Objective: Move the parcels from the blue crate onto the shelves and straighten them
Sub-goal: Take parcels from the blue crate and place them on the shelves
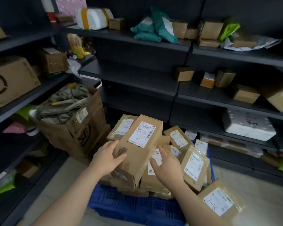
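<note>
Only the left hand (108, 158) grips the long parcel (138, 141), tilted atop the heap in the blue crate (129, 205), while the right hand (167, 168) hovers spread beside it, so it may twist free and topple neighbouring parcels.

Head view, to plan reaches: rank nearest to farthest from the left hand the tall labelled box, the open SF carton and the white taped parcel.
1. tall labelled box, centre, gripped by the left hand.
2. open SF carton, on the floor, left.
3. white taped parcel, top shelf, far back.
</note>
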The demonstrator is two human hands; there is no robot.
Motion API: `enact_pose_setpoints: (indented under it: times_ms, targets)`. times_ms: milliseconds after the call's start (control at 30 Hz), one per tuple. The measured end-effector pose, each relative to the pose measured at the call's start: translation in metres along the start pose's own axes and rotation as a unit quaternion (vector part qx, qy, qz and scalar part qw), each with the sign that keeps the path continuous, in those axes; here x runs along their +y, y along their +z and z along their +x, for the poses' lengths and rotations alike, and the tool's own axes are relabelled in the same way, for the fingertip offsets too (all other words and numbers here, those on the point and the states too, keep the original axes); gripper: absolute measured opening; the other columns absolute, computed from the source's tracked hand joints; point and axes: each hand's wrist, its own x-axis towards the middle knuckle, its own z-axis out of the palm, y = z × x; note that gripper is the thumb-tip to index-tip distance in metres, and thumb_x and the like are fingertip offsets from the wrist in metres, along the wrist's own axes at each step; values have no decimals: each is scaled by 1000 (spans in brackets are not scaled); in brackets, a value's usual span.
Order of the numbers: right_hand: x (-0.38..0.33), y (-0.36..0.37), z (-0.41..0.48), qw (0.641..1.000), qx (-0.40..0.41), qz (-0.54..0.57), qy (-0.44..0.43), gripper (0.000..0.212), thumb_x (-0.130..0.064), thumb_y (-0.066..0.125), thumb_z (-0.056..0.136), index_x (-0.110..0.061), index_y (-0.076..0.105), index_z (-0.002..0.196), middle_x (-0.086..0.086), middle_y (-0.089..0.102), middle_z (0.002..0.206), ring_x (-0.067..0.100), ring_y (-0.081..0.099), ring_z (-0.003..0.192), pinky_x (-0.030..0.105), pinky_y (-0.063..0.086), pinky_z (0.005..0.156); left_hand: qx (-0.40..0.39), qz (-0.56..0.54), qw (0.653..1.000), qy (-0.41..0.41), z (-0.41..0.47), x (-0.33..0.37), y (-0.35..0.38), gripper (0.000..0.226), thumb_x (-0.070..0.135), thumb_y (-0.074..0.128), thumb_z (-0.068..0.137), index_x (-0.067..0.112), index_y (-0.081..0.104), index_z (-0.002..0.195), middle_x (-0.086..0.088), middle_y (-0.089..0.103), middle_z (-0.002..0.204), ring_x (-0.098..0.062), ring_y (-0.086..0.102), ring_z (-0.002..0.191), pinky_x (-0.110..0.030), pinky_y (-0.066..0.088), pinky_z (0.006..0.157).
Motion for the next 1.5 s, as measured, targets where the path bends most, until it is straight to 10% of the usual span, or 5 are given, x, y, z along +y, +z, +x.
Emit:
enact_pose_setpoints:
  times_ms: [233,467,667,1067,1500]
  targets:
    - [-27,39,7,990,-37,113,77,79,-66,43,83,-42,4,147,-9,31,150,12,37,132,40,40,105,-160,-162,972,-49,34,-30,6,86,64,61,76,44,15,147,14,45,139,-13,46,123,-41,44,100]
    - [-49,62,-3,948,-4,296,119,80,-54,54,86,-52,-2,144,-19,42,139,0,48,117,31,48,97,-161,-266,950,-12,31,-31,9,72,43,66,84,43,23,142,30,50,112,12,49,97,-6,42,68]
    - [-64,54,-7,947,47,299,102,75,-49,57,86,-54,8,142,-34,44,126,-10,47,112,16,46,87,-135,-339,931,1,19,-31,5,66,37,69,83,48,32,136,25,58,116,2,56,108,-15,48,81]
    - [-111,14,-9,951,9,307,-46,72,-57,59,80,-67,10,133,-27,49,127,-5,53,110,30,55,87,16,-375,927,14,-34,-36,-47,67,43,72,80,55,35,134,28,62,113,4,59,105,-29,49,92]
    - [-251,74,-78,886,-225,296,-276,66,-40,64,85,-78,19,114,-51,48,108,-17,51,104,16,45,86,289,-399,849,-192,-210,-137,-91,70,41,75,76,57,33,129,30,61,102,19,56,88,-11,46,71]
